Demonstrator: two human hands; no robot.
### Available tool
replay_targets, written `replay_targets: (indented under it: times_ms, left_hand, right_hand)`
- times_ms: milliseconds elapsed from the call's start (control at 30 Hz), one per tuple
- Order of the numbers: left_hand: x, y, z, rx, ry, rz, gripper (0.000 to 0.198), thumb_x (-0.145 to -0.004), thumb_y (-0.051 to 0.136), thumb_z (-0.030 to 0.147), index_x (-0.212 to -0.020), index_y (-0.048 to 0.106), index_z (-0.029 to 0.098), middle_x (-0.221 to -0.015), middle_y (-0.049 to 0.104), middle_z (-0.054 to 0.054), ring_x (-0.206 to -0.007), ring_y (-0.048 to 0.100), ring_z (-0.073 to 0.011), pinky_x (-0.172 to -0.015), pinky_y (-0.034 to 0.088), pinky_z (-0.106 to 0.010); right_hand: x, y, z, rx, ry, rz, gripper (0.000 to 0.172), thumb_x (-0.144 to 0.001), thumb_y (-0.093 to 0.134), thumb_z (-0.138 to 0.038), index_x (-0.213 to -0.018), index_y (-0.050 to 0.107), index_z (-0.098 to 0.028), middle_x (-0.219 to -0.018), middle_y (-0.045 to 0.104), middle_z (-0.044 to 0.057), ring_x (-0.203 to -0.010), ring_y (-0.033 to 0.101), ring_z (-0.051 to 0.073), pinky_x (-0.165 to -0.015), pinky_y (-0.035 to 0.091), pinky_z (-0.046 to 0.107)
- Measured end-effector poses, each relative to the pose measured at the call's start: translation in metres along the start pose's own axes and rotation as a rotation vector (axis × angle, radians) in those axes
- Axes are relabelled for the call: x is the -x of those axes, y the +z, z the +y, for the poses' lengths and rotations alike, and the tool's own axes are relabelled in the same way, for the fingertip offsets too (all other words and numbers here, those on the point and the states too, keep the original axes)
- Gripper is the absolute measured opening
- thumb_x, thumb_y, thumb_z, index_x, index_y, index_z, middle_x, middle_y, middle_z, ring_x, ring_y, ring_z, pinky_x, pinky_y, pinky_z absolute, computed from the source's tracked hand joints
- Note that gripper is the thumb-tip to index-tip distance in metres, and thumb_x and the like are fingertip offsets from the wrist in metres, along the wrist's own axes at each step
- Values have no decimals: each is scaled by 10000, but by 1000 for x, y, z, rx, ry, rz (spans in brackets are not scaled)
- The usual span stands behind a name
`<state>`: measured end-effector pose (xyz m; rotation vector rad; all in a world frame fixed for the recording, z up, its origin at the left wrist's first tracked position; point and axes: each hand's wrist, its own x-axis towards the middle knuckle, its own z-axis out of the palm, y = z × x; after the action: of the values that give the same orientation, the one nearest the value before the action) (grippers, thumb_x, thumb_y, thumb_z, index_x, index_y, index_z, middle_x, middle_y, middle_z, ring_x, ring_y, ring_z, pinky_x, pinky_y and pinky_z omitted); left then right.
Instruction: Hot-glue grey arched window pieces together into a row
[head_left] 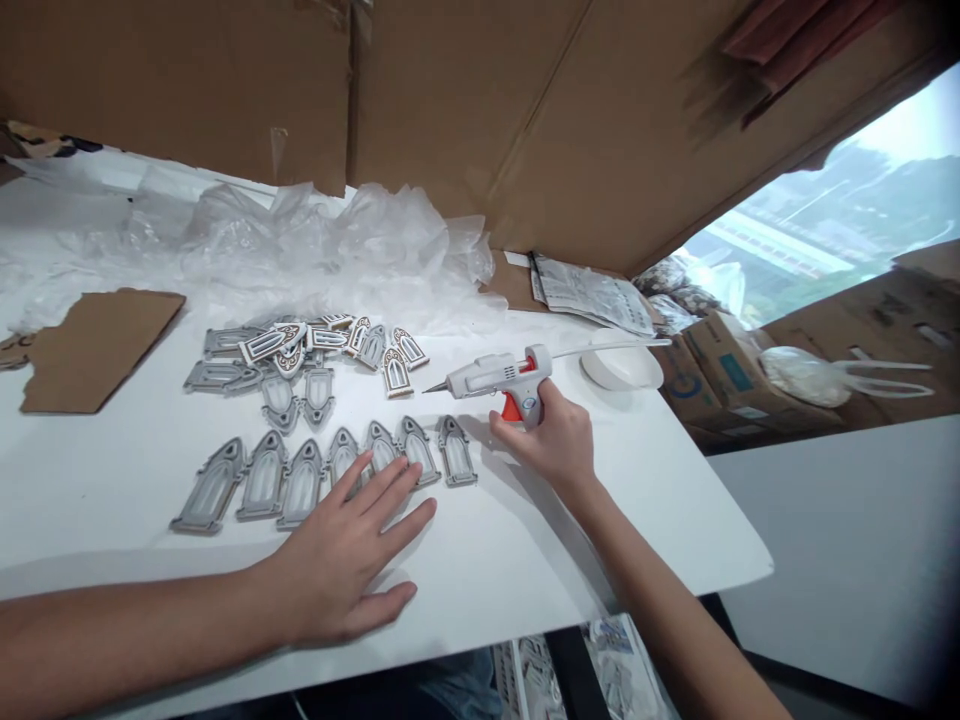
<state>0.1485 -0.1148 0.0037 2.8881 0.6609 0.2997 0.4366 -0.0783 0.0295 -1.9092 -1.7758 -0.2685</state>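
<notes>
White table [525, 560], hot glue gun [495, 372] pointing left

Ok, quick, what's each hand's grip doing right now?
Left hand: open, fingertips on gray arch pieces.
Right hand: closed, holding a glue gun.

Left hand [346, 552] flat, palm down, fingers spread; right hand [551, 445] curled

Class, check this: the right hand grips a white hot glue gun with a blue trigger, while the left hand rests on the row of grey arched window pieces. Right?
No: the head view shows an orange trigger, not blue. The right hand grips a white hot glue gun with that trigger, while the left hand rests on the row of grey arched window pieces.
</notes>
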Motion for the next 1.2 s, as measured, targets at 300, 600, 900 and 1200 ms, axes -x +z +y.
replay_targets:
  times_ms: [300,600,900,1200]
  left_hand:
    - [0,2,-2,-11,47,27,527,-947,475,390,-1425,455,168,-1561,356,-108,-1466,234,-282,-1196,-28,-482]
    - [-3,4,0,-2,102,91,498,-968,482,440,-1354,537,130,-1450,523,-89,-1388,366,-228,-1216,-18,-433]
    - [-8,1,4,-18,82,109,421,-945,543,412,-1263,617,146,-1393,581,-81,-1347,425,-219,-1216,33,-418]
    - [-9,-1,4,-25,69,102,417,-945,530,426,-1250,623,157,-1364,607,-68,-1325,446,-213,-1218,19,-410]
  right_hand:
    - [10,11,11,-24,-245,98,321,-686,614,-367,-688,315,-248,-468,345,-98,-370,310,74,-392,268,219]
    - [13,10,18,-31,-324,66,337,-688,642,-325,-686,315,-240,-478,318,-106,-364,319,60,-382,274,206]
    - [15,12,18,2,-353,77,354,-684,651,-315,-663,306,-240,-474,310,-108,-362,325,57,-377,274,204]
    - [15,12,17,8,-358,79,418,-695,663,-322,-677,252,-249,-470,285,-112,-361,296,56,-375,268,217]
